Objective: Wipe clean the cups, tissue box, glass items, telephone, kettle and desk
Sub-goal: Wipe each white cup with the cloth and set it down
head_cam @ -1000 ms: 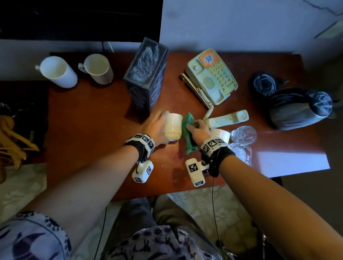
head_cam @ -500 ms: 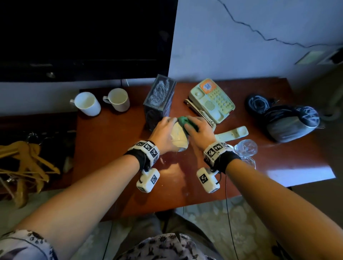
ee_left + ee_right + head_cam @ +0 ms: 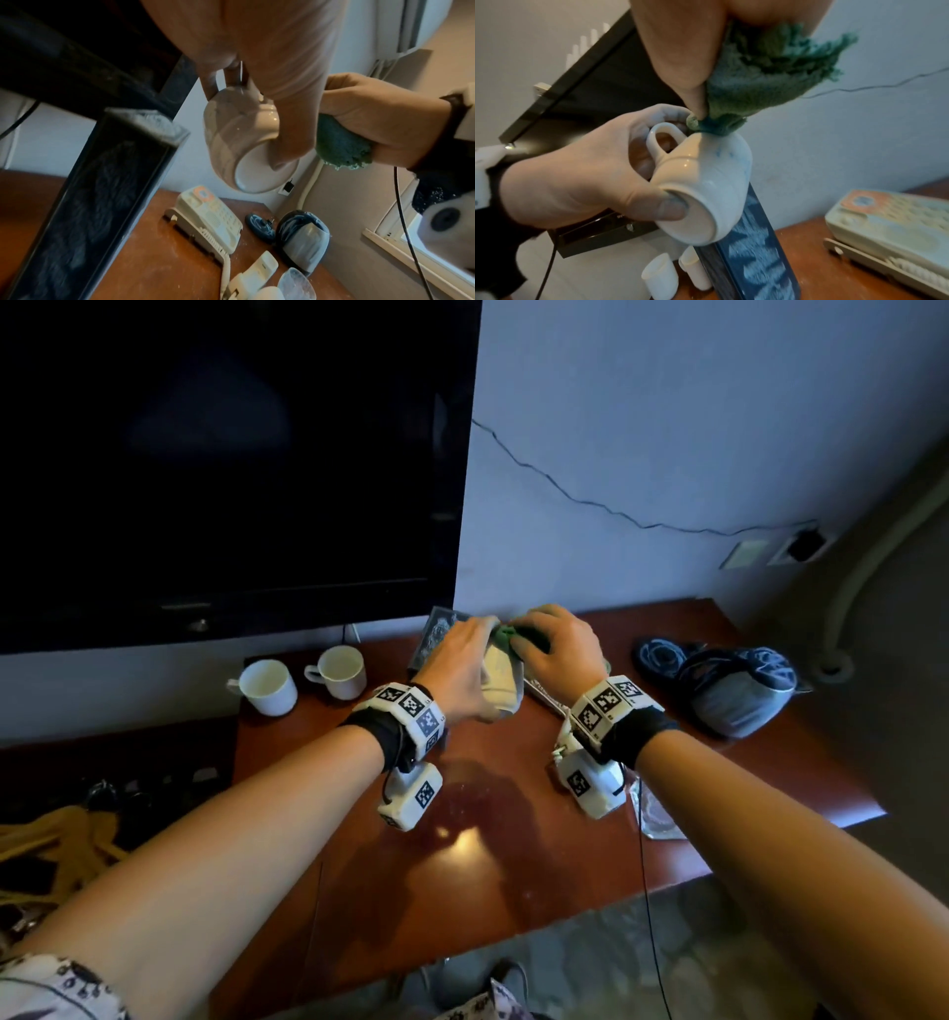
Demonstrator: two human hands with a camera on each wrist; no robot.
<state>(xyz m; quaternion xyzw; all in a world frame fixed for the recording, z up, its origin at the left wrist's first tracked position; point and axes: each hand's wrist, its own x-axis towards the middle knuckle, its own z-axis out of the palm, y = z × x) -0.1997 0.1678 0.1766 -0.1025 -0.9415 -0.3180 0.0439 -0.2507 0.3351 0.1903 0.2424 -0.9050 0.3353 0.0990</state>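
Surface (image 3: 513, 855) carries tissue box (image 3: 85, 203), telephone (image 3: 208, 219) and kettle (image 3: 739, 701). Cup (image 3: 706, 188) held above it, tilted, mouth away from body. Left hand (image 3: 457, 670) grips cup, thumb on base. Right hand (image 3: 560, 649) clenches green cloth (image 3: 765, 77), stuffing it into mouth. Judgement: glazed ceramic, rigid, light, slippery, breakable; hold by body and base.

cup mouth (image 3: 713, 134): plugged by cloth (image 3: 765, 81) | telephone (image 3: 544, 693): mostly hidden
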